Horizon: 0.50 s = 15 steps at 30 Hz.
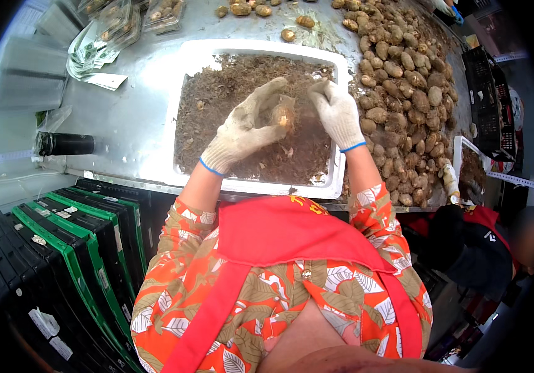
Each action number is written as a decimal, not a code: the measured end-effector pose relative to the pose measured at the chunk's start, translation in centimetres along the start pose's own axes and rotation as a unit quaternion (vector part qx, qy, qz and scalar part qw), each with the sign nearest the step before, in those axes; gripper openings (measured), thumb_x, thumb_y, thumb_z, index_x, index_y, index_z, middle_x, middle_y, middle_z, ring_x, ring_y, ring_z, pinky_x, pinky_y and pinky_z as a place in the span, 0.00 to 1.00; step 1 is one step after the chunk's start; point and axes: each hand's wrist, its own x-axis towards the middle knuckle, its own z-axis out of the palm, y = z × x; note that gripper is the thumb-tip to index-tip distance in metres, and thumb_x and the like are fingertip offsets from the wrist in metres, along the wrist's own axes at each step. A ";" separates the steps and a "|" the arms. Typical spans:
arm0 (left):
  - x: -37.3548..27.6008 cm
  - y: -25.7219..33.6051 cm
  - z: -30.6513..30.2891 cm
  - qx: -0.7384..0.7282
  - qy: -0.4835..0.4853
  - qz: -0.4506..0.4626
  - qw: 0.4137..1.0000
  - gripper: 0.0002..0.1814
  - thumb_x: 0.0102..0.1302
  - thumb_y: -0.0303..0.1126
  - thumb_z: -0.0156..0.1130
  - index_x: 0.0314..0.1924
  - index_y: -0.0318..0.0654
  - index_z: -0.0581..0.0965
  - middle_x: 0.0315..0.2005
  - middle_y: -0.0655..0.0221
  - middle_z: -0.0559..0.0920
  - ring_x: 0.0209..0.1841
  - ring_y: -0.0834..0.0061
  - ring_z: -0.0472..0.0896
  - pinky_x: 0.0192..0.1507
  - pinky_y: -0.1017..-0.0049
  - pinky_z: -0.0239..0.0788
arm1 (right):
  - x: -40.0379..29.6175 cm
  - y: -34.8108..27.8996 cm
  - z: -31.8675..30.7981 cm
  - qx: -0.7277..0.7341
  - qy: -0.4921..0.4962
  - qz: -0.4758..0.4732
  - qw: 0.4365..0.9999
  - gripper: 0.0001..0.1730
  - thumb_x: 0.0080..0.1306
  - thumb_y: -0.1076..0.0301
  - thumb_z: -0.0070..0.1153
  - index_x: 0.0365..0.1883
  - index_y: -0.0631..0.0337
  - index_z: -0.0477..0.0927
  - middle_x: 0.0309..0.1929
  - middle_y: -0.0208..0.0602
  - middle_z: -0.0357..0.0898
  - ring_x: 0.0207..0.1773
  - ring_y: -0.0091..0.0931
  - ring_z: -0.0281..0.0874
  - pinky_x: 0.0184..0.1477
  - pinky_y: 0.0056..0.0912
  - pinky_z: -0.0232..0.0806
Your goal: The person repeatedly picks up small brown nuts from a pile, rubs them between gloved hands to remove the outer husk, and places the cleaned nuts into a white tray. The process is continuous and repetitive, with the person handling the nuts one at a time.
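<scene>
My left hand, in a white knit glove with a blue cuff, grips a small hairy taro corm. The corm has a pale cut-looking end and loose brown fibres around it. To its right and a little apart, my gloved right hand has its fingers curled together. I make out nothing between those fingers. Both hands are above a white foam tray, which holds a thick layer of brown taro skin and fibre scraps.
A big heap of unpeeled taro covers the right of the metal table. Clear plastic boxes, paper labels and a black bottle are at left. Stacked crates stand below; a co-worker's gloved hand shows at right.
</scene>
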 end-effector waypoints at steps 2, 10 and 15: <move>0.2 0.4 -0.4 0.070 0.017 0.010 0.997 0.45 0.55 0.31 0.73 0.73 0.39 0.66 0.69 0.63 0.72 0.71 0.67 0.68 0.73 0.67 0.58 | -0.6 0.4 -0.3 0.042 -0.031 0.007 0.999 0.14 0.66 0.71 0.61 0.50 0.62 0.83 0.44 0.42 0.85 0.46 0.32 0.84 0.50 0.32 0.75; 0.6 -0.3 -0.3 0.008 0.014 -0.017 1.000 0.41 0.55 0.31 0.74 0.69 0.36 0.70 0.66 0.62 0.73 0.69 0.67 0.70 0.72 0.68 0.59 | -3.3 -3.2 0.8 0.188 -0.021 -0.062 0.980 0.17 0.61 0.77 0.66 0.49 0.63 0.83 0.43 0.38 0.85 0.44 0.28 0.83 0.50 0.31 0.74; 0.6 -0.7 -0.1 -0.066 0.015 -0.028 0.997 0.41 0.56 0.29 0.73 0.70 0.34 0.68 0.66 0.61 0.73 0.68 0.67 0.70 0.70 0.68 0.63 | -0.9 -0.7 0.8 0.057 0.046 0.020 0.997 0.06 0.66 0.72 0.60 0.40 0.62 0.84 0.38 0.42 0.85 0.42 0.34 0.84 0.47 0.35 0.74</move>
